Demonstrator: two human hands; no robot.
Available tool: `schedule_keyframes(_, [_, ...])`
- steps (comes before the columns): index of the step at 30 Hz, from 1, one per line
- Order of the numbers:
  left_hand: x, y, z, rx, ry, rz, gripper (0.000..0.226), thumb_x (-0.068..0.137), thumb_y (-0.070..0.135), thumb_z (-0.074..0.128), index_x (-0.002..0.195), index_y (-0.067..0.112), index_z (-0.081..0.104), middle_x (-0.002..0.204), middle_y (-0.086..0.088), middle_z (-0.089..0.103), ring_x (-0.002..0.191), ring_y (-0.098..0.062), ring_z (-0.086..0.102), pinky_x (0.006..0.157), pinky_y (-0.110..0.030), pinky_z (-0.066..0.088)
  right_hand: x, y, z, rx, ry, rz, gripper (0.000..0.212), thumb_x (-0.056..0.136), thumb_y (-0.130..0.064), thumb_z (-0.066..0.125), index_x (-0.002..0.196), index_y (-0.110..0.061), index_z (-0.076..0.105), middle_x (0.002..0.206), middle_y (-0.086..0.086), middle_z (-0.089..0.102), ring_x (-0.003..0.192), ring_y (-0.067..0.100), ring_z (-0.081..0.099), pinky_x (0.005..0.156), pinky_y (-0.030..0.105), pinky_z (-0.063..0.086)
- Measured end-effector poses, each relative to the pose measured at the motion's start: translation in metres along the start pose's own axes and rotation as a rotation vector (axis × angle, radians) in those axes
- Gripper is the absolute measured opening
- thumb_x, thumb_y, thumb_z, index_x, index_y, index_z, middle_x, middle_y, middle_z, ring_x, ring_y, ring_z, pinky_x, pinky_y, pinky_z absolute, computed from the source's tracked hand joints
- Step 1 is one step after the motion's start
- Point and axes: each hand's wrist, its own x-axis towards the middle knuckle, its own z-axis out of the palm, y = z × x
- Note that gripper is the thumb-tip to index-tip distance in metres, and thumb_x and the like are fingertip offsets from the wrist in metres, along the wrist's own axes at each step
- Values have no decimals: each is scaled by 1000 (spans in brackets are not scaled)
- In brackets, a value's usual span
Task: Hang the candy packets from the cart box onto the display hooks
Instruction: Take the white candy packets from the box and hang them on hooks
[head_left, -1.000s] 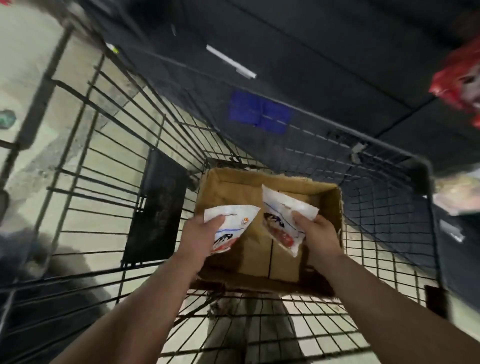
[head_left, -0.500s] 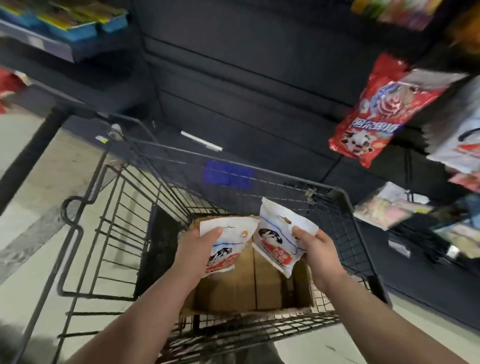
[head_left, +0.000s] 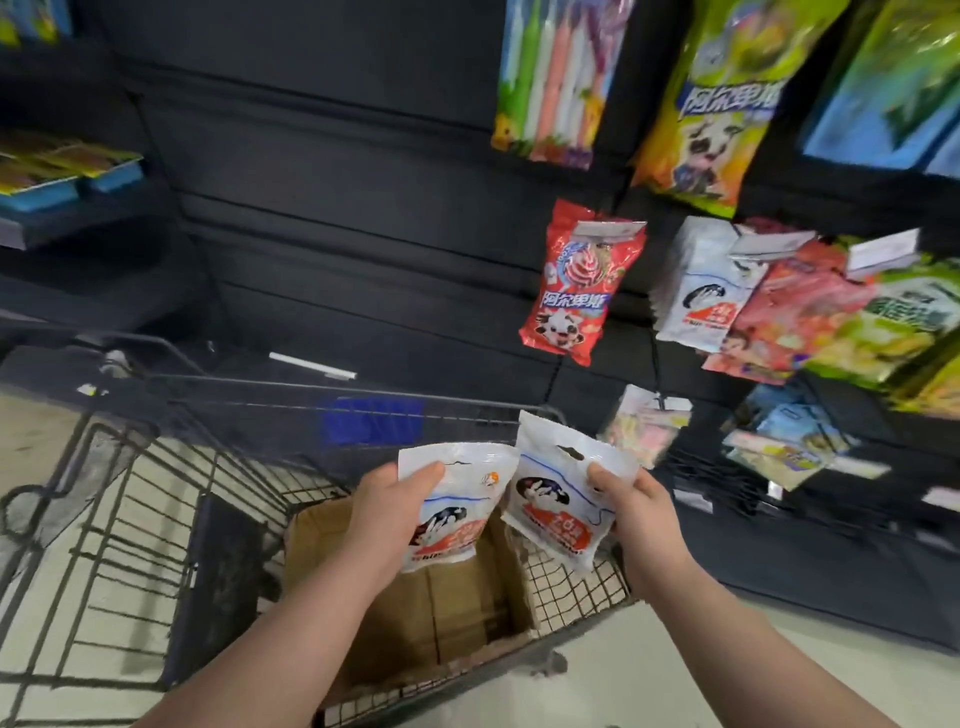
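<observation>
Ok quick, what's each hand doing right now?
Left hand: grips one white candy packet.
Right hand: grips the other white packet.

Blue trays (head_left: 111, 176) on dark shelf (head_left: 98, 221), pale floor (head_left: 31, 436)

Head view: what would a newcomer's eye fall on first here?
At lower centre, the left hand and right hand hold the left white packet and right white packet above the cardboard box in the cart. At upper right, a red packet hangs against the dark wall.
</observation>
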Motion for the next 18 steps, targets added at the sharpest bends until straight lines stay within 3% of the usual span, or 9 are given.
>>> schedule_keyframes(2, [-11, 6, 22, -10, -12, 28, 17, 92, 31, 60, 99, 18, 67, 85, -4, 75, 74, -21, 72, 58, -29, 54, -5, -9, -26, 19, 22, -30, 12, 93, -12, 56, 103, -10, 63, 91, 10, 73, 79, 24, 71, 70, 38, 58])
schedule_keyframes(5, [-32, 16, 63, -42, -33, 37, 11, 92, 26, 62, 93, 16, 66, 79, -4, 72, 69, -21, 70, 55, -28, 52, -12, -19, -74, 35, 70, -78, 12, 94, -10, 54, 101, -12, 64, 85, 3, 72, 68, 12, 70, 54, 23, 54])
schedule_keyframes(7, [-49, 22, 94, -83, -60, 29, 8, 91, 22, 62, 87, 16, 64, 73, -3, 71, 64, -20, 68, 51, -26, 51, -18, -26, -110, 35, 96, -93, 14, 94, -12, 55, 105, -11, 64, 92, 7, 72, 78, 19, 71, 62, 29, 55])
schedule_keyframes(10, [-70, 29, 140, -114, -115, 34, 6, 91, 19, 63, 92, 14, 67, 69, -4, 74, 65, -23, 71, 53, -29, 54, -22, -34, -162, 57, 128, -111, 14, 94, -13, 55, 105, -12, 64, 98, 12, 72, 88, 28, 70, 72, 38, 56])
schedule_keyframes(18, [-115, 36, 239, -102, -157, 145, 8, 92, 18, 61, 90, 15, 69, 70, -3, 75, 72, -27, 72, 66, -37, 55, -24, -56, -272, 56, 119, -167, 9, 95, -16, 54, 98, -14, 62, 85, 8, 73, 71, 20, 71, 57, 29, 54])
